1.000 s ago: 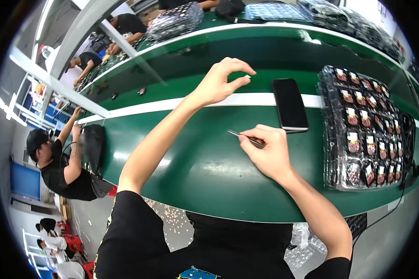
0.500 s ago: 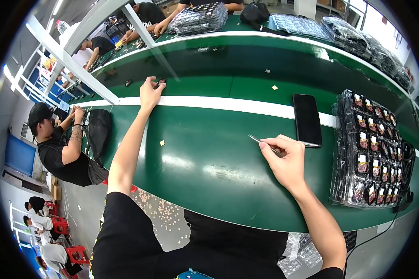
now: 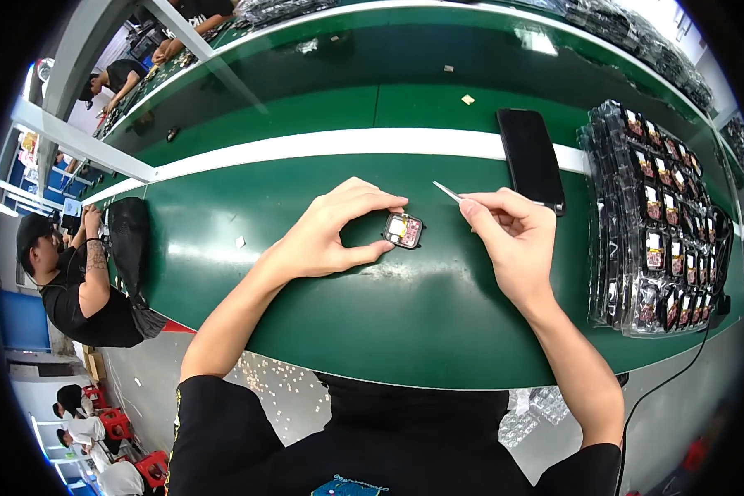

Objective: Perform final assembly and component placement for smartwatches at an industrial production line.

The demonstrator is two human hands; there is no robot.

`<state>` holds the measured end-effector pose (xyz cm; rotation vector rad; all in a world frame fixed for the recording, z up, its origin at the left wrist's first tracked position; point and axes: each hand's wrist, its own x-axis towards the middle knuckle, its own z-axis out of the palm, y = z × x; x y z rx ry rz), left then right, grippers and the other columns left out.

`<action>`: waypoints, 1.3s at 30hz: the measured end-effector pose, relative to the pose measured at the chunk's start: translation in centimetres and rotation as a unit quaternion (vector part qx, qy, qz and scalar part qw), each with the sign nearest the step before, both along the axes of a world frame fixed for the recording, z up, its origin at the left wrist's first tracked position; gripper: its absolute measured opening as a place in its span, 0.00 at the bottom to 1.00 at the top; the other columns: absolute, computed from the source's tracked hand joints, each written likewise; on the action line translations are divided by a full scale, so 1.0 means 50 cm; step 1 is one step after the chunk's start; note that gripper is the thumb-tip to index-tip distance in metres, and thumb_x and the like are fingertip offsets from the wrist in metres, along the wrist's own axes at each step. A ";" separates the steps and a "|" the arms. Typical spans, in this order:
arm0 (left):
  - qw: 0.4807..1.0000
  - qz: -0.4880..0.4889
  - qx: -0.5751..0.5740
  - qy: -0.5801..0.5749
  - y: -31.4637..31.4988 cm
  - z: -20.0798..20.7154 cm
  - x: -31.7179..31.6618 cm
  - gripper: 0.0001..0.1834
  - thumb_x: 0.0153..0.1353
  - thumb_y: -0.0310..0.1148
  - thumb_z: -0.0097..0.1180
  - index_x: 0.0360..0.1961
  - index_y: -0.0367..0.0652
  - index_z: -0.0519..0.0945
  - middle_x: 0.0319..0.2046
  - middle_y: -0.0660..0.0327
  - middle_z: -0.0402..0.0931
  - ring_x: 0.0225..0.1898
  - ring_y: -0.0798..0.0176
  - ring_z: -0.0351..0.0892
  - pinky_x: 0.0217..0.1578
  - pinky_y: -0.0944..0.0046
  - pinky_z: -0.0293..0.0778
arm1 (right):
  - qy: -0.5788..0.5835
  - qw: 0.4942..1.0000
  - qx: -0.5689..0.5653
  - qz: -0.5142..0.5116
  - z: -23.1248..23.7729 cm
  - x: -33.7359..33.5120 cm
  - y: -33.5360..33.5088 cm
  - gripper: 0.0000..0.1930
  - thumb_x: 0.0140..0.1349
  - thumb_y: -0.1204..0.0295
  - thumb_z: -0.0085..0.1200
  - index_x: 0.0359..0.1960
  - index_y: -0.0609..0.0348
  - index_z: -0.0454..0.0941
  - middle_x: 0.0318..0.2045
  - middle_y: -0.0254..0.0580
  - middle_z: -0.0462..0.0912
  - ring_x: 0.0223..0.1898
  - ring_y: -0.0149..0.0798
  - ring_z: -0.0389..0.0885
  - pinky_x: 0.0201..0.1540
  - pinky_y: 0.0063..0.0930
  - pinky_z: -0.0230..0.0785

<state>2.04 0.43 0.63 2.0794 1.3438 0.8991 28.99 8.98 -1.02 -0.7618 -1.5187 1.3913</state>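
Between the thumb and fingers of my left hand [image 3: 335,227] is a small square smartwatch body [image 3: 403,231], black-rimmed, its inside showing a white block and a reddish circuit board. It is held just over the green bench [image 3: 347,322], near the middle. To the right, my right hand [image 3: 517,240] pinches a pair of metal tweezers [image 3: 448,192], their tips pointing up and left, apart from the watch body. A black phone [image 3: 531,157] lies just beyond my right hand, across the white strip of the bench.
Stacked clear plastic trays [image 3: 653,223] filled with similar watch bodies stand at the right, a black cable [image 3: 678,380] hanging beside them. A black bag [image 3: 128,248] sits at the left by a seated person [image 3: 74,281]. One dark piece [image 3: 172,133] lies on the far belt.
My left hand has come back from the far belt to the bench middle, bringing the watch body with it. My right hand still holds the tweezers. The view has tilted downward.
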 end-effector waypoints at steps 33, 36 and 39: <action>0.997 0.001 -0.032 0.069 -0.007 -0.010 -0.017 0.34 0.47 0.42 0.83 0.56 0.38 0.91 0.32 0.65 0.76 0.34 0.62 0.68 0.53 0.58 0.66 | -0.199 0.953 0.205 0.099 0.008 -0.021 -0.022 0.06 0.61 0.88 0.68 0.39 0.71 0.92 0.24 0.33 0.82 0.23 0.20 0.75 0.25 0.17 0.59; 0.997 0.001 -0.035 0.075 -0.007 -0.008 -0.017 0.34 0.47 0.42 0.82 0.56 0.38 0.92 0.32 0.65 0.76 0.33 0.62 0.68 0.53 0.58 0.66 | -0.201 0.952 0.209 0.102 0.006 -0.024 -0.023 0.06 0.61 0.87 0.69 0.40 0.71 0.92 0.24 0.33 0.82 0.22 0.20 0.75 0.25 0.17 0.58; 0.996 0.007 -0.029 0.080 -0.010 -0.010 -0.014 0.34 0.46 0.43 0.83 0.55 0.38 0.92 0.31 0.64 0.75 0.33 0.62 0.67 0.52 0.58 0.66 | -0.208 0.953 0.199 0.097 0.006 -0.023 -0.026 0.07 0.62 0.87 0.69 0.40 0.71 0.91 0.24 0.33 0.81 0.22 0.20 0.74 0.25 0.17 0.57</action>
